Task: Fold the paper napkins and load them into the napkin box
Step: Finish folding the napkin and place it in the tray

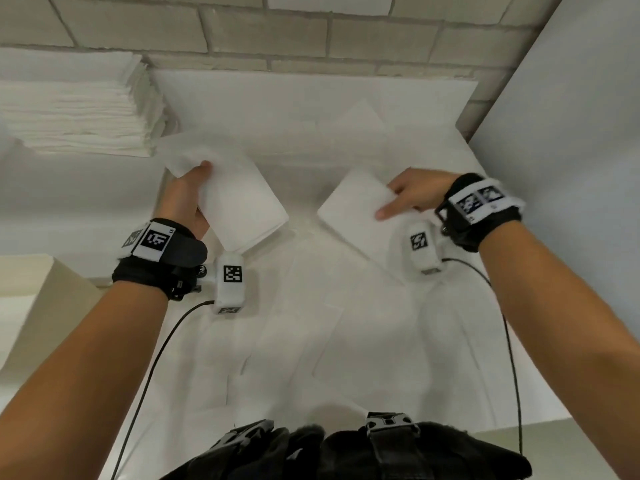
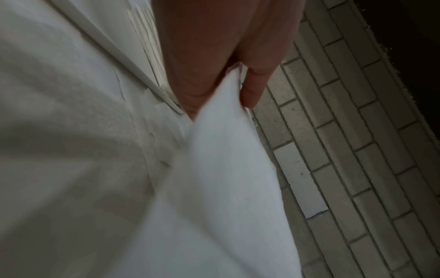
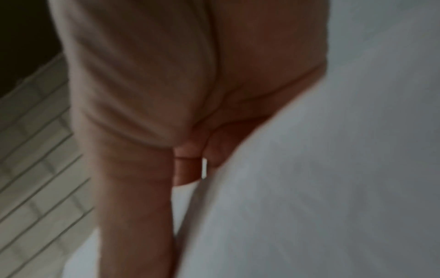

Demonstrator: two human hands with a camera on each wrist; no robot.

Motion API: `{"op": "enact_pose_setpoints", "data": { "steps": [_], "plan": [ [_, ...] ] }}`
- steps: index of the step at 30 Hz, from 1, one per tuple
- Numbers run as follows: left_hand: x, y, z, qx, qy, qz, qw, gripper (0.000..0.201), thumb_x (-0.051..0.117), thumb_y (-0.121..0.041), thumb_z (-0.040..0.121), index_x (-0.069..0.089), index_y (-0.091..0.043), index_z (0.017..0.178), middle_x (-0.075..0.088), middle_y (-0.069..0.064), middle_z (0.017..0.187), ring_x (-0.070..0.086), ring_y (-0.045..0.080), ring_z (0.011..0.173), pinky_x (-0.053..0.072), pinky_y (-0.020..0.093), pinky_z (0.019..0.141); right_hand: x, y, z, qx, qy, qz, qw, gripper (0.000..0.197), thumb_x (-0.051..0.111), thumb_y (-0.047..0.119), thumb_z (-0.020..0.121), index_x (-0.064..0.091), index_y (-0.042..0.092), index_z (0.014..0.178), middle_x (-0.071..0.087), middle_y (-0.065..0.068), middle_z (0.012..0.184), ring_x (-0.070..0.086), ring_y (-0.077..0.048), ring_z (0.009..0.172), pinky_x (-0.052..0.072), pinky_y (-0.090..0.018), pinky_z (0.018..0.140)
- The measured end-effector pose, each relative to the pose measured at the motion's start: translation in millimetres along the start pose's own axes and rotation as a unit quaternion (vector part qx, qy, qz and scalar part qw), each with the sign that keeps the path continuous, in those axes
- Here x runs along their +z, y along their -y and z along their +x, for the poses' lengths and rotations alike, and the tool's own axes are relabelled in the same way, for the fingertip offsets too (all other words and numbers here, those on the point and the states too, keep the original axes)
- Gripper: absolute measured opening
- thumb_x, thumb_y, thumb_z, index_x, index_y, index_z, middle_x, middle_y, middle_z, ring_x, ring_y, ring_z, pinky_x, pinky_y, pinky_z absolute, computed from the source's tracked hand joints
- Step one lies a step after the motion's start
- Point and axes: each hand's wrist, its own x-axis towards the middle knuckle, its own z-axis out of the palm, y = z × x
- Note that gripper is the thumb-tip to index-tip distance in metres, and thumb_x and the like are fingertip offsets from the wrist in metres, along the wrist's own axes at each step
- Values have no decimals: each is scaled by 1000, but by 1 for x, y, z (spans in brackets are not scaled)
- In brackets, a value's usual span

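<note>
My left hand (image 1: 188, 195) grips a white folded napkin (image 1: 242, 209) at its left edge, thumb on top, lifted a little over the table. The left wrist view shows the same napkin (image 2: 226, 178) pinched between thumb and fingers (image 2: 252, 94). My right hand (image 1: 408, 197) holds a second folded napkin (image 1: 356, 213) by its right edge, thumb stretched across the top. In the right wrist view this napkin (image 3: 309, 188) fills the right side under the thumb (image 3: 133, 188). No napkin box can be made out.
A tall stack of white napkins (image 1: 79, 109) stands at the back left. Several flat napkins (image 1: 311, 327) lie spread over the white table (image 1: 398, 375). A brick wall (image 1: 277, 32) runs behind, a white panel (image 1: 571, 133) stands on the right, and a beige surface (image 1: 38, 306) lies left.
</note>
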Motion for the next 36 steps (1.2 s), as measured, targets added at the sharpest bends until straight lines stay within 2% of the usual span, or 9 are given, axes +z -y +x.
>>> {"op": "enact_pose_setpoints", "data": {
  "steps": [6,10,14,17,20,24,28,32,36],
  "plan": [
    [-16,-14,12,16,-49,-9,999,17,55,-20,93,62,-13,107,74,-3,89,70,12,88,54,29,81,29,63,51,-91,8,-84,992,36,71,27,82,66,4,109,63,-3,97,58,-18,86,42,-19,62],
    [-29,-18,11,32,-84,-9,996,13,56,-20,93,61,-13,103,74,-6,79,71,9,79,54,26,72,42,95,82,-116,13,-163,980,39,68,23,83,62,2,116,62,-12,117,58,-28,108,40,-24,76],
    [-39,-23,11,43,-98,-10,994,16,56,-19,92,62,-14,106,74,-5,85,71,11,83,55,27,72,47,102,94,-122,21,-198,972,38,70,20,81,63,7,115,63,-10,115,58,-26,105,39,-24,76],
    [-40,-22,10,40,-93,-13,995,24,56,-19,92,60,-11,114,73,0,95,70,14,90,55,29,78,45,98,92,-118,13,-179,977,35,70,22,81,64,8,113,60,-6,99,53,-21,90,39,-24,72],
    [-41,-22,9,34,-95,-3,995,32,56,-19,92,58,-8,122,70,4,106,69,16,94,54,30,81,41,93,91,-132,1,-134,982,34,70,22,81,65,1,107,56,-5,91,53,-19,84,39,-24,63],
    [-43,-23,9,34,-92,-1,995,31,57,-20,91,58,-9,120,72,2,100,70,15,91,54,31,81,25,83,86,-105,18,-40,993,31,73,23,78,67,10,104,63,-1,94,60,-20,87,47,-27,77],
    [-42,-24,10,34,-79,2,996,27,56,-19,92,59,-10,117,73,-1,94,70,15,90,54,30,80,10,79,81,-113,-41,17,993,32,74,19,78,66,0,103,64,-7,94,59,-18,85,45,-25,73],
    [-41,-27,11,29,-85,2,996,26,57,-22,91,61,-13,115,73,0,97,70,15,90,55,31,80,-5,85,62,-177,-134,164,961,18,74,14,79,63,1,84,62,-6,81,58,-18,75,48,-24,67],
    [-34,-25,7,15,-71,16,997,27,53,-21,94,59,-9,117,71,0,95,70,12,82,53,25,68,-13,103,36,-249,-136,325,902,32,69,1,80,62,0,111,68,-12,107,68,-22,92,55,-33,85]
  ]
}}
